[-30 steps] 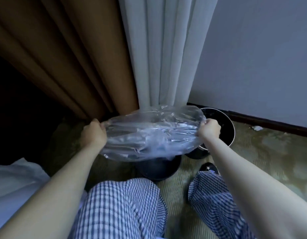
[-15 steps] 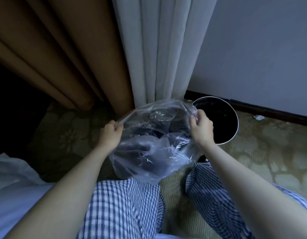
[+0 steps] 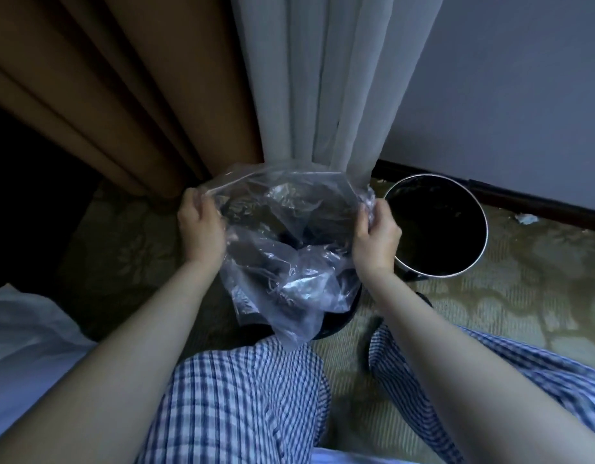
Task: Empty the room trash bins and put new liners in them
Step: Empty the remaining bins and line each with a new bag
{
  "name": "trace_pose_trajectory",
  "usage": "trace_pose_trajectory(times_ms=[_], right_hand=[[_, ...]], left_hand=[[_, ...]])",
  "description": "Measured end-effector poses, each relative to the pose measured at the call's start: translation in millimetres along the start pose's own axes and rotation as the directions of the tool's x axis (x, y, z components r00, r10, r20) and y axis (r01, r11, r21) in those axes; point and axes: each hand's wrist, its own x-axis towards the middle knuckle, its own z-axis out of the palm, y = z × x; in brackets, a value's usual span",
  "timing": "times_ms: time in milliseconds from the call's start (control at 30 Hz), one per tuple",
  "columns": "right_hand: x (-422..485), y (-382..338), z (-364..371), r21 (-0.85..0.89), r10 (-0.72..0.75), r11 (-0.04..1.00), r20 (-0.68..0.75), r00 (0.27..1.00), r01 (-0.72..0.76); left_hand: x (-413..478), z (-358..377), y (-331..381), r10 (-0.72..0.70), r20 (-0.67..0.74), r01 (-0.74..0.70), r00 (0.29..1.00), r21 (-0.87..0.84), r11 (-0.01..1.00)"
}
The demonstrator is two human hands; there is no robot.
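Liner (image 3: pixel 289 249): mouth opened rounder than before.
Left grip (image 3: pixel 200 226), right grip (image 3: pixel 376 239): pinching its rim at 9 and 3 o'clock.
Bin (image 3: pixel 339 321): directly below, midway.

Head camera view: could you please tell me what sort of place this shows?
Probably a hotel or guest bedroom: a brown curtain beside a sheer white curtain, patterned carpet, and white bedding at the left.

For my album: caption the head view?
Left hand and right hand spread a clear liner over the near bin beside a second bin.
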Motion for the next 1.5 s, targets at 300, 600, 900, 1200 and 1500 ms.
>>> trace_pose_trajectory(times_ms=[300, 600, 900, 1200, 1500], right_hand=[[-5.0, 7.2, -19.3, -0.126, -0.036, 0.991, 0.131, 0.991, 0.053], [-37.5, 49.3, 6.9, -0.49, -0.152, 0.684, 0.629, 0.762, 0.54], [-38.7, 99.4, 58.3, -0.735, 0.394, 0.531, 0.655, 0.645, 0.422], [-31.3, 91.2, 7.0, -0.464, 0.268, 0.872, 0.188, 0.945, -0.154], [2.2, 80.7, -8.0, -0.472, -0.019, 0.876, 0.168, 0.986, 0.098]], left_hand=[[-23.7, -7.3, -0.7, 0.011, 0.222, -0.091, 0.975, 0.352, 0.932], [-22.5, 13.8, -60.6, -0.512, 0.546, 0.032, 0.663, 0.663, 0.748], [-8.8, 29.4, -103.3, -0.355, 0.569, -0.195, 0.742, 0.69, 0.697], [8.6, 3.4, -115.8, -0.482, 0.209, 0.246, 0.851, 0.652, 0.717], [25.0, 28.2, -81.4, -0.381, 0.16, 0.199, 0.911, 0.638, 0.744]])
